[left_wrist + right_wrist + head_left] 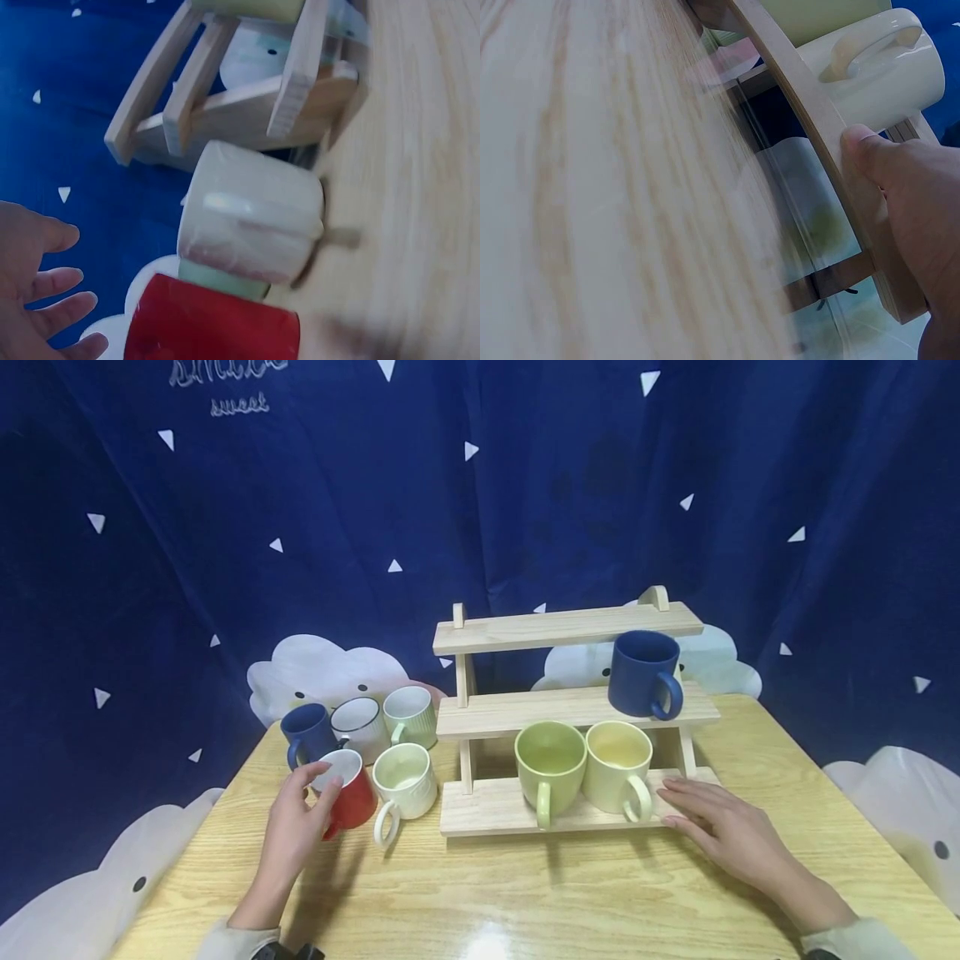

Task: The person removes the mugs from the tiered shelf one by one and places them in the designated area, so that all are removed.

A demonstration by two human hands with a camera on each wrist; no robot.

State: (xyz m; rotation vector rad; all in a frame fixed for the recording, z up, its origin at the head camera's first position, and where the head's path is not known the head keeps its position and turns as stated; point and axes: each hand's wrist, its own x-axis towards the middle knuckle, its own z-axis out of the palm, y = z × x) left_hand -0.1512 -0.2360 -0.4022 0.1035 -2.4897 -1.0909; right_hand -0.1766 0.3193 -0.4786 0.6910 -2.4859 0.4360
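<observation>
My left hand (pixel 295 827) is at the rim of a red mug (pixel 358 800) with a white inside, its thumb and fingers spread apart. In the left wrist view those fingers (pixel 64 311) are above the red mug (pixel 214 322), not wrapped round it. A cream mug (pixel 408 789) stands just right of it. My right hand (pixel 723 827) rests on the right end of the lowest board of a wooden three-tier rack (pixel 487 806). Its thumb (pixel 866 146) touches the board's front edge, beside a pale yellow mug (pixel 617 768). A green mug (pixel 551 772) stands left of that one.
A dark blue mug (pixel 637 681) sits on the rack's middle board, towards the right. Behind the red mug stand another blue mug (pixel 313 735), a white mug with a dark rim (pixel 367 739) and a pale green mug (pixel 414 727). A blue curtain (pixel 337 527) hangs behind the table (pixel 525 893).
</observation>
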